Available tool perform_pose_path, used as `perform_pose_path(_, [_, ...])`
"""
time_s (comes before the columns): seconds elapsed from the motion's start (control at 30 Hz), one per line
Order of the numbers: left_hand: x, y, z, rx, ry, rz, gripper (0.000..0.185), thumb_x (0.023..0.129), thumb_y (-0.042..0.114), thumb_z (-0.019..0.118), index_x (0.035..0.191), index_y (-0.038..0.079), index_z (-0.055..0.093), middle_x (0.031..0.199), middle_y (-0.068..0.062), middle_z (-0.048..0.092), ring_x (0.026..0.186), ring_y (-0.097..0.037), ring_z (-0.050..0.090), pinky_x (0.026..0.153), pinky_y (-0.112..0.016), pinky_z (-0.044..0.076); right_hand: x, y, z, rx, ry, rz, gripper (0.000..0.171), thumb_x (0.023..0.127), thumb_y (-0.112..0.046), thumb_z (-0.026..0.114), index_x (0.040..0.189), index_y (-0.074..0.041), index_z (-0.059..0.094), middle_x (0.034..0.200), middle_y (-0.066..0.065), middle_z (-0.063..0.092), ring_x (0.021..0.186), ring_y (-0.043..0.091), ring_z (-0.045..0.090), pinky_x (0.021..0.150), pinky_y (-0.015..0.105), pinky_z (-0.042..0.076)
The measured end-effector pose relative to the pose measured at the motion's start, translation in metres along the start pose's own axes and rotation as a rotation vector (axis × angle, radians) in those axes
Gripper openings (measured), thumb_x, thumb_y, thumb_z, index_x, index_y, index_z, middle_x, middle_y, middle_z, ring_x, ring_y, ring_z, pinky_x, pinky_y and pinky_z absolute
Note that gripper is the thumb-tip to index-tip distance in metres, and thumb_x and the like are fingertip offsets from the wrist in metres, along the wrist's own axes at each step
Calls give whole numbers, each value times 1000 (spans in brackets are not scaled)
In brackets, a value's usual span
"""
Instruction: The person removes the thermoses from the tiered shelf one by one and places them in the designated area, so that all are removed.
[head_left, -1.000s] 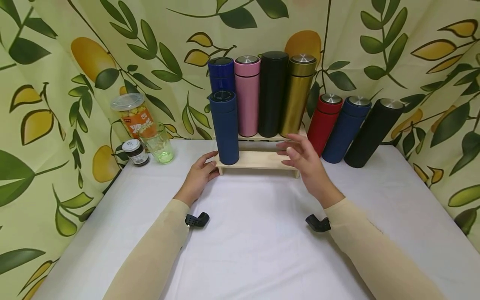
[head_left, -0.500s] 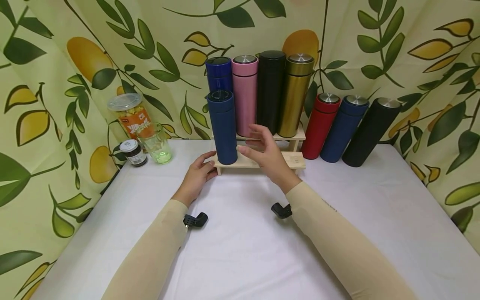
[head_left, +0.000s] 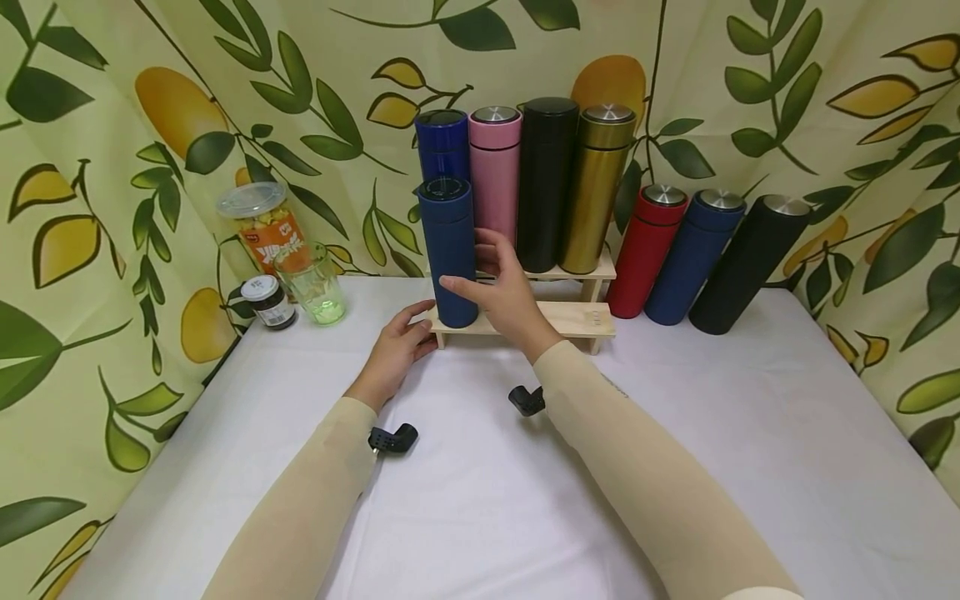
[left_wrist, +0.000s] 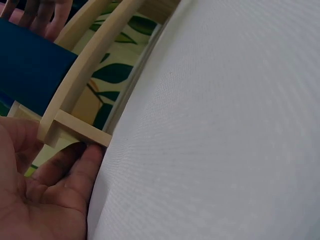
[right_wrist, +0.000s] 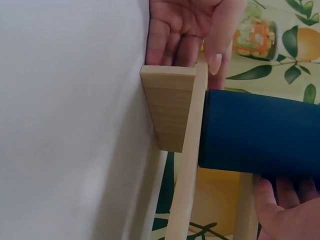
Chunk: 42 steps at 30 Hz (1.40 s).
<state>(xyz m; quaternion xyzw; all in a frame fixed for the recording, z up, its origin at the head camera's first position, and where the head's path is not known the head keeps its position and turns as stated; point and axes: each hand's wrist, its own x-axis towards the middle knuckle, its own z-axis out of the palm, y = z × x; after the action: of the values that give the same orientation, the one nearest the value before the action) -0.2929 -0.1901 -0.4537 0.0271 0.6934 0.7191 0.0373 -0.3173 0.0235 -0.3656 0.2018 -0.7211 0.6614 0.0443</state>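
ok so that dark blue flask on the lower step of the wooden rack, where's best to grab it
Wrap the blue flask around its mid-body, coming from its right side as the right hand does. It stands upright at the wooden rack's left end; its right side and front are free, while another flask stands close behind.

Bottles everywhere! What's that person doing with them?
A person is working at a small wooden rack full of bottles. Their right hand is wrapping round the blue bottle standing on the rack's lower step. Their left hand rests against the rack's left end. Four more bottles stand on the upper step, and three lean against the curtain to the right.
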Motion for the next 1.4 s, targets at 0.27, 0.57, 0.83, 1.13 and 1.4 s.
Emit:
perform_pose_path(0.27, [0, 2, 2, -2, -1, 4, 48, 117, 14, 52, 165, 10, 46, 158, -24, 50, 141, -35, 55, 111, -41, 53, 7, 4, 8, -58, 32, 12, 85, 97, -23, 89, 166, -21, 39, 153, 10, 54, 133, 26, 57, 113, 49, 50])
perform_pose_path(0.57, [0, -1, 2, -6, 5, -2, 48, 117, 13, 52, 165, 10, 47, 158, -24, 50, 141, -35, 56, 111, -42, 53, 3, 5, 10, -131, 50, -3, 80, 99, -23, 86, 165, -19, 42, 150, 9, 58, 130, 26, 60, 111, 49, 52])
perform_pose_path(0.83, [1, 0, 1, -2, 8, -11, 47, 117, 13, 51, 165, 12, 47, 158, -23, 49, 140, -33, 55, 112, -42, 52, -10, 3, -3, -125, 52, -46, 80, 97, -18, 88, 163, -17, 44, 147, 11, 59, 128, 28, 61, 107, 51, 55])
perform_pose_path(1.13, [0, -1, 1, -22, 7, -18, 48, 117, 12, 50, 165, 10, 46, 162, -24, 44, 143, -36, 53, 114, -43, 50, -26, -6, -25, -131, 50, -80, 80, 95, -18, 90, 161, -18, 47, 146, 8, 61, 126, 26, 63, 109, 52, 54])
perform_pose_path(1.4, [0, 0, 3, -35, 9, -20, 47, 117, 10, 49, 164, 11, 47, 161, -25, 46, 142, -35, 55, 112, -41, 52, -42, -16, -54, -82, 78, -111, 77, 95, -13, 89, 160, -15, 48, 140, 10, 60, 126, 27, 64, 108, 51, 55])
